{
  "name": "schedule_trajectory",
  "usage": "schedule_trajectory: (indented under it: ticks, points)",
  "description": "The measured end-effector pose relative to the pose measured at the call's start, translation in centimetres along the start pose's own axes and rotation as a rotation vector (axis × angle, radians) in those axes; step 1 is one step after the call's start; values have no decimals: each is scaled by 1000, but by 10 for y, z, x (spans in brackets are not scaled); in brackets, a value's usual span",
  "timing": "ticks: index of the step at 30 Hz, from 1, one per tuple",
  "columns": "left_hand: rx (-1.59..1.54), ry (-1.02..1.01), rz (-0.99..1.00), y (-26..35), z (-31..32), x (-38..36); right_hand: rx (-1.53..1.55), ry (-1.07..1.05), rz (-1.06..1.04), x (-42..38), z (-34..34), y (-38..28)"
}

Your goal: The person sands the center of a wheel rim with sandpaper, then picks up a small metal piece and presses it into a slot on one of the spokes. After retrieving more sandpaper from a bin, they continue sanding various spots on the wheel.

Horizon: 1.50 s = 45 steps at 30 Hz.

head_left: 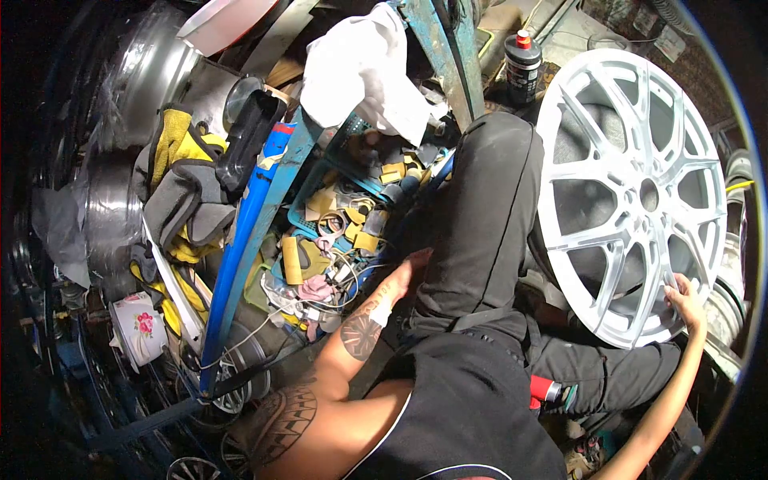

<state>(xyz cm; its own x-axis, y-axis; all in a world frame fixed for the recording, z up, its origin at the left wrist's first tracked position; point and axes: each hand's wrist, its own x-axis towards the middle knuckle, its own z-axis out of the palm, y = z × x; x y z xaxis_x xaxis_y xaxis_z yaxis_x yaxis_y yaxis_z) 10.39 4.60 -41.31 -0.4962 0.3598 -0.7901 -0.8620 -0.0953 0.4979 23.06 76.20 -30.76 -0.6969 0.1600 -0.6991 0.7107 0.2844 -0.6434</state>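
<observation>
While the left hand (408, 268) rummages, the right hand (684, 298) grips the alloy wheel (632, 192).

head camera, looking down, close over lap

This looks like a cramped wheel-repair workshop. A silver multi-spoke alloy wheel (632, 192) stands upright, bare metal rims (144, 80) are stacked alongside, and a teal plastic basket (344, 224) holds sanding scraps.

clutter around the workspace

a white cloth (364, 72) drapes over a blue metal frame (248, 232). beside it lie yellow and grey gloves (182, 180). a black bottle with a red cap (522, 64) stands at the top, and a white floral mug (138, 326) sits low left, near stacked bare rims (144, 76).
</observation>
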Motion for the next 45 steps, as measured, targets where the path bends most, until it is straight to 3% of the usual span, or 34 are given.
schedule_trajectory:
  ticks: [2,6,7,13,17,18,23,25,28,29,30,32,36,37,38,40,45]
  points:
    - [-170,-9,-47,-22,-37,26,-1,-3,2,-2,0,-1]
    - [-102,-75,-85,-36,-73,40,0,23,-21,-1,5,0]
    - [-131,33,-173,-61,-97,62,12,23,-29,-1,4,2]
    - [382,56,-284,-83,-106,79,-4,7,-18,-2,2,1]
    - [403,28,-282,-62,-94,68,17,10,-21,-2,3,-1]
    - [378,32,-261,-38,-66,47,27,13,-21,-2,3,-1]
    - [718,22,-17,-64,-99,67,37,-9,-29,-1,2,1]
    - [815,9,-9,-37,-72,47,25,-10,-29,-1,1,1]
    - [640,-60,133,-66,-119,85,-11,-6,-29,-3,4,-5]
    - [743,18,82,-4,-49,31,-13,-7,-29,-4,5,-8]
    - [594,73,71,11,-25,13,-14,-7,-30,-5,6,-10]
    - [298,177,49,24,-6,-2,-13,3,-32,-4,6,-8]
    - [155,83,67,4,1,-16,-1,18,-34,-5,7,-8]
    - [30,103,-115,-4,2,-16,16,17,-34,-5,7,-6]
    - [-65,27,-175,-20,-4,-12,32,15,-35,-4,7,-3]
    - [-3,61,-194,-11,14,-29,40,4,-44,-1,6,-3]
    - [100,-182,-240,-6,5,-32,34,-4,-55,0,3,2]
